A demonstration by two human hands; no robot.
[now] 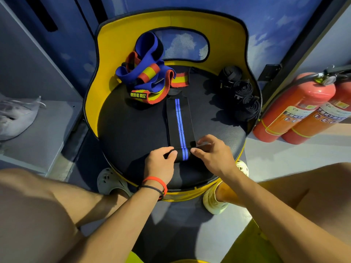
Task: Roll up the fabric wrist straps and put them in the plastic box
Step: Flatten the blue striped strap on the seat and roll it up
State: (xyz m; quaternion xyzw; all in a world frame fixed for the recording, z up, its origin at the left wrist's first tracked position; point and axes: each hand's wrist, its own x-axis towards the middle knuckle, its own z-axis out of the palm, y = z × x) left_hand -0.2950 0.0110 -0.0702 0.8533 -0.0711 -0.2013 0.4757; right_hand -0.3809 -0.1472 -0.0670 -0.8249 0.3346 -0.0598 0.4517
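A black wrist strap with a blue centre stripe (pixel 178 120) lies flat along the middle of the black chair seat (pixel 133 130), its near end wound into a small roll (pixel 183 153). My left hand (pixel 159 162) pinches the roll's left end and my right hand (pixel 212 152) pinches its right end. A heap of blue, red and yellow straps (pixel 146 78) lies at the seat's back left. Several rolled black straps (pixel 241 92) sit at the back right. No plastic box is in view.
The chair's yellow backrest (pixel 190 21) curves round the far side of the seat. Two red fire extinguishers (pixel 300 107) stand on the floor at the right. A grey shelf with a plastic bag (pixel 17 114) is at the left. My knees and feet flank the chair.
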